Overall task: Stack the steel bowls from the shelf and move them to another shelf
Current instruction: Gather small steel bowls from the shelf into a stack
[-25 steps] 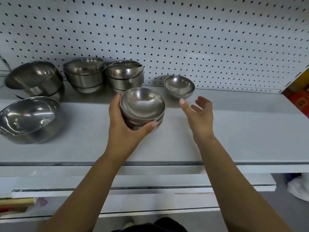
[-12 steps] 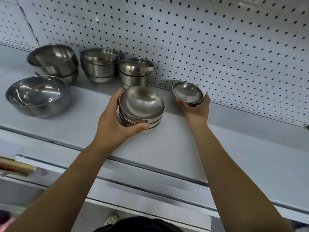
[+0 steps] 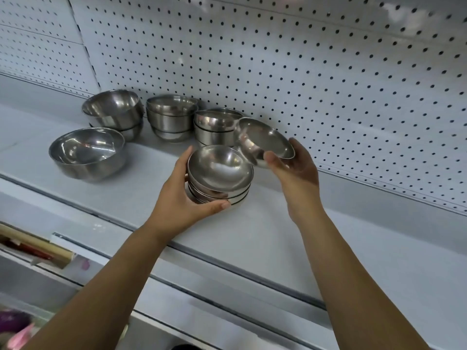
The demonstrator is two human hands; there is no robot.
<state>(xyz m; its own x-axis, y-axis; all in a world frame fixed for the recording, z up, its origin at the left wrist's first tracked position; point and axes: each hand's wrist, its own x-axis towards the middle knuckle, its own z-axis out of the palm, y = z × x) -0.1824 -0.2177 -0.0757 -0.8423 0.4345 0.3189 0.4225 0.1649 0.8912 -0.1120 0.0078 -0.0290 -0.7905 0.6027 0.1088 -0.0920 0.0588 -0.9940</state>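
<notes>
Our left hand (image 3: 177,198) curls its fingers (image 3: 186,160) round the stack (image 3: 219,170) to steady it, and our right hand (image 3: 298,173) pinches a tilted bowl (image 3: 265,137) just beside, probably to nest it.

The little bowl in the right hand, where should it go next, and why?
Probably down onto the stack that the left hand steadies. The right hand holds the little bowl tilted, just above and beside the stack, whose top sits open and empty.

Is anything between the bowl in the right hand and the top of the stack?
Nothing visible. The right hand holds the small bowl tilted beside the stack in the left hand; its top bowl is empty.
</notes>
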